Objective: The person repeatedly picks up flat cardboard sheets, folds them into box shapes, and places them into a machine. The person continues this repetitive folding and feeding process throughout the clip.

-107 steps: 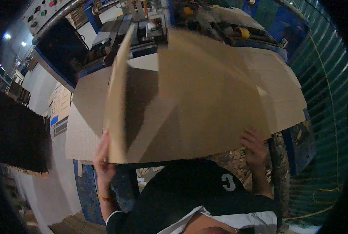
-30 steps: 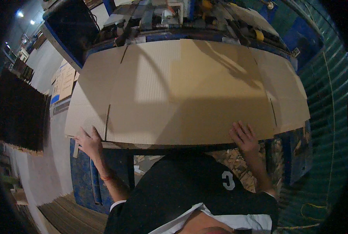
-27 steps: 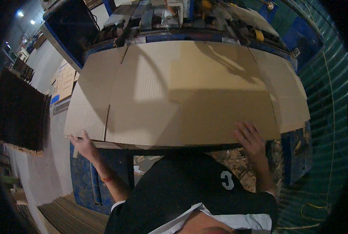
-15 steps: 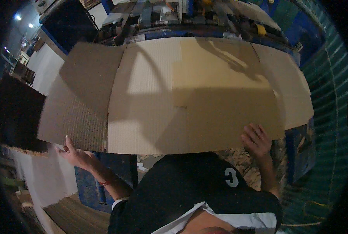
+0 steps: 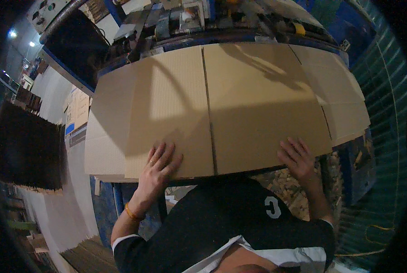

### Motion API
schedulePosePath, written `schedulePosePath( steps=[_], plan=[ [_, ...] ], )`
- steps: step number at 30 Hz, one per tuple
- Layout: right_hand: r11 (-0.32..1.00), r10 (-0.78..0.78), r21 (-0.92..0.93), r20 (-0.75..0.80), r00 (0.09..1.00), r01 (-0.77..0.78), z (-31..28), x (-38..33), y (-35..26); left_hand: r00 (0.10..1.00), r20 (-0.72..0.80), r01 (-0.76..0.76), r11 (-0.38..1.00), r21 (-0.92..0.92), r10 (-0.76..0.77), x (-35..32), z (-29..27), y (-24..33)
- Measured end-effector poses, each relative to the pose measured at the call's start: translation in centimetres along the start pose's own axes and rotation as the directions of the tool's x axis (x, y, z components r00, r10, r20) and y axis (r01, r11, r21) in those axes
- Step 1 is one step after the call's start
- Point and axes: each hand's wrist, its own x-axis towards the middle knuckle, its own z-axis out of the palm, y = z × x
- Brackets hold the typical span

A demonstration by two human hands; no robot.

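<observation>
A wide sheet of brown cardboard (image 5: 253, 91) lies across the blue machine in front of me. Two of its panels lie folded inward and meet at a narrow dark gap in the middle. Resting on the near part of the left panel (image 5: 180, 123) is my left hand (image 5: 160, 164), its fingers spread and holding nothing. My right hand (image 5: 298, 159) lies with outstretched fingers on the right panel, close to the near edge. Beyond each folded panel a lighter flap (image 5: 110, 123) sticks out to the side.
Rollers and belts of the machine (image 5: 189, 22) run along the sheet's far edge. A dark stack of cardboard (image 5: 28, 145) stands at the left, with a printed carton (image 5: 78, 109) behind it. Green corrugated wall (image 5: 378, 109) closes the right side. Cardboard scraps (image 5: 287, 186) lie below.
The left panel has been folded over to the right, onto the sheet. My left hand has moved from the far left edge onto that panel. My right hand stays nearly in place.
</observation>
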Motion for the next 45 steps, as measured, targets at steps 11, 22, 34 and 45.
schedulePosePath(
  steps=[11, 22, 34, 45],
  plan=[
    [0.97, -0.238, 0.017, 0.26, 0.936, 0.242, 4.3, 11.9, 6.5, 0.947, -0.3, 0.057, 0.978, -0.199, -0.116, 7.3, -0.1, -8.9],
    [0.996, 0.078, 0.012, 0.242, 0.967, -0.084, 9.8, 18.0, 13.9, 0.876, -0.481, 0.002, 0.997, -0.08, -0.04, 15.9, 2.7, -10.9],
    [0.966, 0.257, -0.04, 0.197, 0.946, -0.255, 9.5, 16.5, 16.3, 0.802, -0.465, 0.442, 0.896, 0.042, -0.374, 17.6, 6.4, -16.1],
    [0.875, 0.461, -0.185, 0.043, 0.886, -0.446, 10.0, 15.0, 18.8, 0.721, -0.528, 0.471, 0.876, -0.102, -0.449, 17.4, 4.3, -11.1]
  ],
)
